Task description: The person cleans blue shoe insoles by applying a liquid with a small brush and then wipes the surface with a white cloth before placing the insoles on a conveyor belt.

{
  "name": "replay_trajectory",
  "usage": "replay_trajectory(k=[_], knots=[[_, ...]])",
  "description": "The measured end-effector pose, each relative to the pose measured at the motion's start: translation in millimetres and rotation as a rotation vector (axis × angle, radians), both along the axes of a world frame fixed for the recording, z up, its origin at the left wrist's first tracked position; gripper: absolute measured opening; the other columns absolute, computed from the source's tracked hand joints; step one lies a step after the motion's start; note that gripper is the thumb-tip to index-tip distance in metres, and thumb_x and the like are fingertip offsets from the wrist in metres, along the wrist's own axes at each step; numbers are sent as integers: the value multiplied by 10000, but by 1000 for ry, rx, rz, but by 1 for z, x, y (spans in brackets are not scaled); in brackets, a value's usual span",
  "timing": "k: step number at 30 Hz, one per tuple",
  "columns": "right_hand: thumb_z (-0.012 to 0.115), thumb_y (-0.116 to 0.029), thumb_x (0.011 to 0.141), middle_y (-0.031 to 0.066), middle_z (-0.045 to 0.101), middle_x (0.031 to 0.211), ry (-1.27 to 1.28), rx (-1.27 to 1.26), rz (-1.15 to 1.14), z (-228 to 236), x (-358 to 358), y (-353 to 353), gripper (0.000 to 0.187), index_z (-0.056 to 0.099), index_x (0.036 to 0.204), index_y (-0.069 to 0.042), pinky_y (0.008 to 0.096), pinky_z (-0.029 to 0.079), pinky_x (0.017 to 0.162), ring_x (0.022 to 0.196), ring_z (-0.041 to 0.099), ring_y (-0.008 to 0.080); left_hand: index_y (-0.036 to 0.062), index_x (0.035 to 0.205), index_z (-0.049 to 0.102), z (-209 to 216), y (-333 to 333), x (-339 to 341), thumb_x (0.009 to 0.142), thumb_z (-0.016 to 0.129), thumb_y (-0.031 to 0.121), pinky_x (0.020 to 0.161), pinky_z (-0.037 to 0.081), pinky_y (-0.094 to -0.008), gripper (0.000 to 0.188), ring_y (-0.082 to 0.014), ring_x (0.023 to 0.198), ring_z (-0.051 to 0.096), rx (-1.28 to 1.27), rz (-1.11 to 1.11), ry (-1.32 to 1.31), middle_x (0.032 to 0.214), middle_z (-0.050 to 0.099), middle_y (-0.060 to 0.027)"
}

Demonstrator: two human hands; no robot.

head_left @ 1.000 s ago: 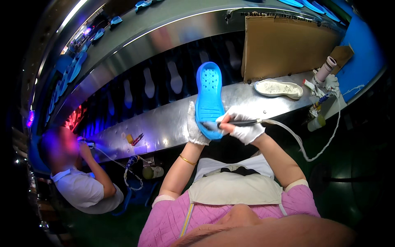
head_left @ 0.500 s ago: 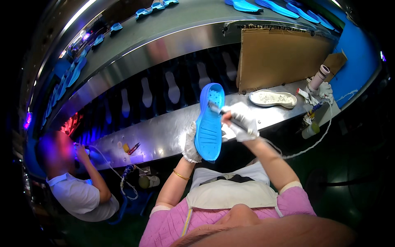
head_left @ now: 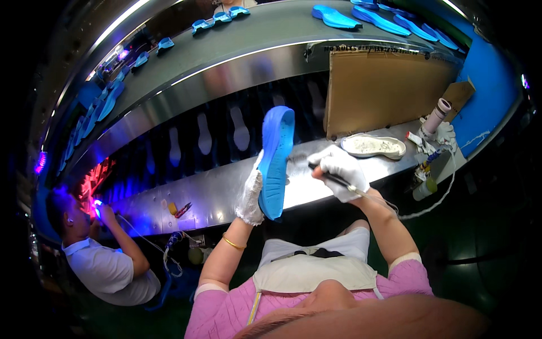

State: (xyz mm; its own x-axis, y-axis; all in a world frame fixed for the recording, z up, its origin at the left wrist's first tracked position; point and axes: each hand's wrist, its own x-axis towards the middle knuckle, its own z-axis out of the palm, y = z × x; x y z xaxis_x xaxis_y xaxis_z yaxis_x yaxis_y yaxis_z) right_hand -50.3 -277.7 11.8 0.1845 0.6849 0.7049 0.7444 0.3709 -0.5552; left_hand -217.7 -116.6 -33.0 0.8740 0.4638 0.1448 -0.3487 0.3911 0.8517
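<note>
My left hand [head_left: 250,198], in a white glove, grips a blue shoe sole [head_left: 276,164] by its left side. The sole stands upright over the metal ledge, turned partly edge-on, with small holes at its far end and ridges nearer me. My right hand [head_left: 343,169], also gloved but with bare fingertips, is closed around a thin dark-handled brush [head_left: 337,179]. A pale tube trails from the brush's back end. Its blurred tip points toward the sole, apart from it. Just right of that hand, a white shoe sole [head_left: 372,146] with a whitish, speckled inside lies on the ledge.
A metal ledge [head_left: 220,200] runs before me, with red-handled pliers [head_left: 183,210] on it. Behind stand a cardboard sheet [head_left: 389,93] and a conveyor belt [head_left: 271,25] carrying several blue soles. A pink tube [head_left: 436,116] stands right. A co-worker [head_left: 110,265] sits left.
The brush has come off the sole's inner face and moved right with my right hand. My left hand has shifted the sole left and turned it more edge-on.
</note>
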Motion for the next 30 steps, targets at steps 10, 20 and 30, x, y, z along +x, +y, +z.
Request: replay_trajectory(k=[10, 20, 30], knots=[[721, 85, 655, 96, 636, 904, 206, 134, -175, -11, 11, -47, 224, 614, 780, -67, 293, 462, 770, 823, 603, 200, 9, 1373, 278, 202, 107, 120, 937, 304, 519, 921, 446, -543, 671, -360, 1104, 523, -114, -224, -303, 1252, 470, -180], [695, 105, 688, 73, 612, 863, 429, 44, -32, -34, 10, -18, 221, 589, 787, -61, 267, 473, 727, 789, 595, 154, 158, 1237, 521, 197, 249, 133, 859, 466, 267, 950, 423, -363, 397, -298, 1071, 560, 1628, 983, 837, 1179, 575, -140], [631, 165, 688, 97, 603, 902, 662, -117, 73, -64, -1, 29, 271, 536, 814, -55, 292, 503, 752, 811, 616, 168, 238, 1296, 436, 214, 356, -104, 782, 617, 294, 1018, 311, -528, 549, -284, 1272, 369, 1192, 1486, 1675, 1365, 398, -38]])
